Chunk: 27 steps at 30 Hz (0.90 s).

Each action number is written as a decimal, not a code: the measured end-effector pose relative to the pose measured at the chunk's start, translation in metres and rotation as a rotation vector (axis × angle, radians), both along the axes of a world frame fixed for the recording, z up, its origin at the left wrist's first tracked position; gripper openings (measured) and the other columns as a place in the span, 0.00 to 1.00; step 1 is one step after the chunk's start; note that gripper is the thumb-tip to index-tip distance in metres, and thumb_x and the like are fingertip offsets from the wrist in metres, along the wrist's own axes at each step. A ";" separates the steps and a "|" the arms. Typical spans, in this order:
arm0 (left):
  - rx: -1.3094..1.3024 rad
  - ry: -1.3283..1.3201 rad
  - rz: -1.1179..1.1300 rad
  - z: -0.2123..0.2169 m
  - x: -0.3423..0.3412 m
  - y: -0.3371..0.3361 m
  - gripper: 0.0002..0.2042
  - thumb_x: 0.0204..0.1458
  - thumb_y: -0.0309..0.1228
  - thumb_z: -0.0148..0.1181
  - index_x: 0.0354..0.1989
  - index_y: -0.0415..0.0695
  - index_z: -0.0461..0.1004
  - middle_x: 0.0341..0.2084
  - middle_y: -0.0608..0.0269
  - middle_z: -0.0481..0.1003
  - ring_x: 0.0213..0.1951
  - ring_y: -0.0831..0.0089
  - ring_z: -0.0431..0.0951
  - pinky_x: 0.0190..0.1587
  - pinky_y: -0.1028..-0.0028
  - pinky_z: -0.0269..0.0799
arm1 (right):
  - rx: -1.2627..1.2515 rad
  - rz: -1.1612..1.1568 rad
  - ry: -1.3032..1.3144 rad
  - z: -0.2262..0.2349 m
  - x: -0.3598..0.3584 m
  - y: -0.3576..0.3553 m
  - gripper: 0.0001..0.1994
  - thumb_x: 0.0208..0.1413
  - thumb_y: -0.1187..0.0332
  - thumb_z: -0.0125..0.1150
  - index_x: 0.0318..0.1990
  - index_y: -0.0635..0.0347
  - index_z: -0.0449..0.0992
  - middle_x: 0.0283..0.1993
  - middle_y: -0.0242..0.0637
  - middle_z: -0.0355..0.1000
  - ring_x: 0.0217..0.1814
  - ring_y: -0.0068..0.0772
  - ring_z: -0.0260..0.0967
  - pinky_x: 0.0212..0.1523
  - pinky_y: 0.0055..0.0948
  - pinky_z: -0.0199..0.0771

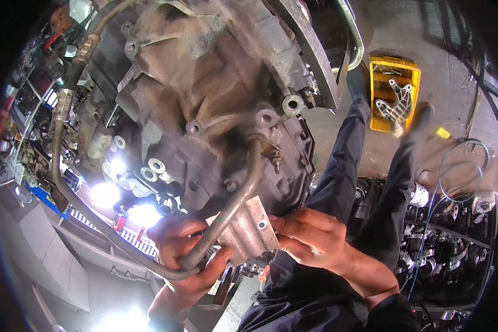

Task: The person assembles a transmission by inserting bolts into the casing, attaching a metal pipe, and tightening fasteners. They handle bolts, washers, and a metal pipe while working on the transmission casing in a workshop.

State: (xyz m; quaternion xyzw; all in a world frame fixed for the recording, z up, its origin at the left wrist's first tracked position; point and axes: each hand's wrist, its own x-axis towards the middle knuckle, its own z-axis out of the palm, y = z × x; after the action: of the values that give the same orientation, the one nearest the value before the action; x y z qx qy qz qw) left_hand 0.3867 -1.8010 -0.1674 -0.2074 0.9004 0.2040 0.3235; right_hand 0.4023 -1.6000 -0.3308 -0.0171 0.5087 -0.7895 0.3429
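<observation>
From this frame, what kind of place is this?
Likely a vehicle repair or parts workshop: a grimy gearbox housing with a metal pipe, piled engine parts and a yellow bin on concrete.

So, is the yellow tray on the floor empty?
No, the yellow tray on the floor holds a pale metal bracket.

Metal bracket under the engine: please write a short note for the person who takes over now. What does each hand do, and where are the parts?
Left hand: holds the bent metal pipe and the lower edge of the small metal bracket.
Right hand: fingers pinch the bracket's right edge.
The bracket sits against the gearbox housing, behind the pipe.
Done: bracket is at the housing.
Left: whether it is bolted cannot be seen.
</observation>
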 end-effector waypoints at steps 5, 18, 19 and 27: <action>0.009 -0.027 0.092 0.002 0.001 0.004 0.23 0.45 0.32 0.75 0.44 0.43 0.67 0.45 0.60 0.67 0.49 0.67 0.69 0.57 0.62 0.63 | 0.026 -0.045 -0.053 0.003 0.004 0.001 0.21 0.46 0.79 0.75 0.51 0.71 0.81 0.34 0.43 0.77 0.29 0.32 0.75 0.30 0.29 0.77; -0.021 -0.027 0.041 0.003 0.001 0.010 0.22 0.44 0.22 0.75 0.47 0.38 0.72 0.42 0.59 0.74 0.46 0.67 0.71 0.49 0.69 0.66 | -0.052 0.067 -0.214 0.020 -0.056 0.025 0.12 0.62 0.81 0.61 0.52 0.77 0.74 0.52 0.56 0.75 0.47 0.41 0.81 0.47 0.33 0.84; -0.024 0.006 -0.009 0.002 0.003 0.009 0.24 0.46 0.24 0.74 0.50 0.37 0.68 0.44 0.58 0.72 0.46 0.71 0.72 0.49 0.71 0.68 | -0.062 0.090 -0.192 0.019 -0.059 0.024 0.12 0.63 0.81 0.60 0.52 0.77 0.74 0.51 0.57 0.76 0.47 0.41 0.82 0.46 0.33 0.85; 0.056 0.019 0.032 -0.001 0.007 0.007 0.25 0.48 0.19 0.71 0.53 0.33 0.65 0.40 0.55 0.75 0.38 0.75 0.77 0.42 0.78 0.71 | -0.066 0.065 -0.123 0.017 -0.056 0.008 0.15 0.54 0.81 0.69 0.48 0.70 0.73 0.50 0.48 0.81 0.39 0.39 0.78 0.40 0.31 0.78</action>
State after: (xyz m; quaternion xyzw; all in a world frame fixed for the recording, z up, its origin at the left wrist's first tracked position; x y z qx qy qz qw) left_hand 0.3932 -1.7943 -0.1683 -0.2107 0.8939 0.2364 0.3173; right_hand 0.3458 -1.5925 -0.3137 0.0040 0.4596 -0.7939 0.3981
